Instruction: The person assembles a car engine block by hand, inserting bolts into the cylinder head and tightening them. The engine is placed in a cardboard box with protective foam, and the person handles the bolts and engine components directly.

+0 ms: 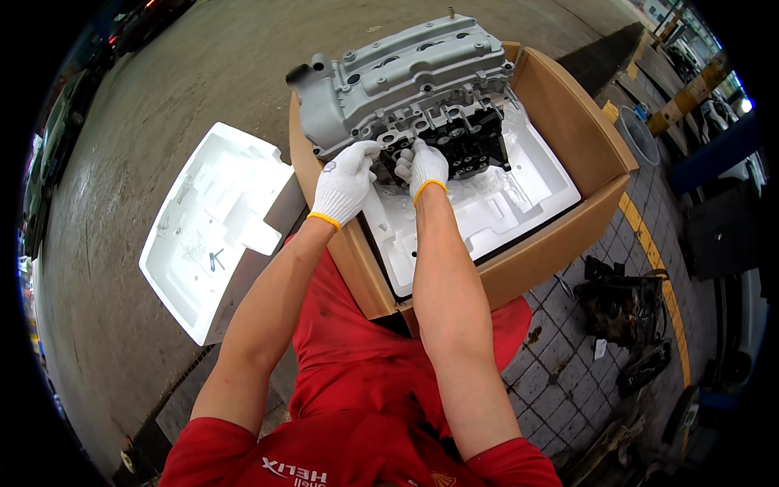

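A grey and black car engine (410,77) sits tilted in an open cardboard box (540,243), over a white foam tray (540,170). Both my hands wear white knit gloves with yellow cuffs. At the near side of the engine, my left hand (345,183) has its fingers closed against the edge below the grey cylinder head. Just right of it, my right hand (425,166) is curled in, its fingertips at the row of ports along the engine's side. What the fingertips hold, if anything, is hidden. Clear plastic wrap (471,191) lies crumpled under the engine.
Left of the box stands a white foam lid (191,219) with small dark bolts (216,260) in it. On the tiled floor at right lies a dirty, dark engine part (621,300). A grey bucket (637,136) stands beyond the box's right side, near a yellow post (690,93).
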Available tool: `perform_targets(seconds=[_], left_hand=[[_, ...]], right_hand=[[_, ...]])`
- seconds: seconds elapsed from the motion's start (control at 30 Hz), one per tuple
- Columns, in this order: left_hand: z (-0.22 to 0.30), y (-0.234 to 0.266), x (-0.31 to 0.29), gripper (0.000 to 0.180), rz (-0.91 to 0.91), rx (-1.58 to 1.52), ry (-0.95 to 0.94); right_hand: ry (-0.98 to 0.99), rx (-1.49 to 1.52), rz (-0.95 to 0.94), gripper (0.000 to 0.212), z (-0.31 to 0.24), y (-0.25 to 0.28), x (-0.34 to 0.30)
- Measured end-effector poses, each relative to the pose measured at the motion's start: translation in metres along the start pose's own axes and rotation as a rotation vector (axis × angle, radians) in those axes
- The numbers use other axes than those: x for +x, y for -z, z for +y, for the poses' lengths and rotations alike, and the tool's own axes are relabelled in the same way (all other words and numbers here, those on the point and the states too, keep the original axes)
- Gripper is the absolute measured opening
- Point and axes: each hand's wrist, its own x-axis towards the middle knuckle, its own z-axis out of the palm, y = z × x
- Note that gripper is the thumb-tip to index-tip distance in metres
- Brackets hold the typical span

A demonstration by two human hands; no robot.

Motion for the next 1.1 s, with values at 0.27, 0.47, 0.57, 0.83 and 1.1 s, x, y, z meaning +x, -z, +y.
perform_targets(seconds=[0.27,0.47,0.57,0.83,1.1], left_hand=[[0.000,-0.002,0.003,0.030,-0.016,0.009,0.008],[0.003,0.000,0.002,0.031,-0.020,0.018,0.010],[0.004,-0.001,0.002,0.031,-0.023,0.020,0.013],[0.002,-0.001,0.002,0.030,-0.015,-0.010,0.001],[0.002,-0.001,0.002,0.030,-0.015,0.006,0.015]], right_hand=[[0.031,0.014,-0.034,0.022,0.002,0.011,0.011],[0.089,-0.056,0.026,0.012,0.003,0.008,0.008],[0.110,-0.082,0.026,0.018,0.004,0.012,0.013],[0.098,-0.042,0.023,0.015,0.005,0.010,0.012],[0.061,-0.007,0.018,0.016,0.003,0.009,0.007]])
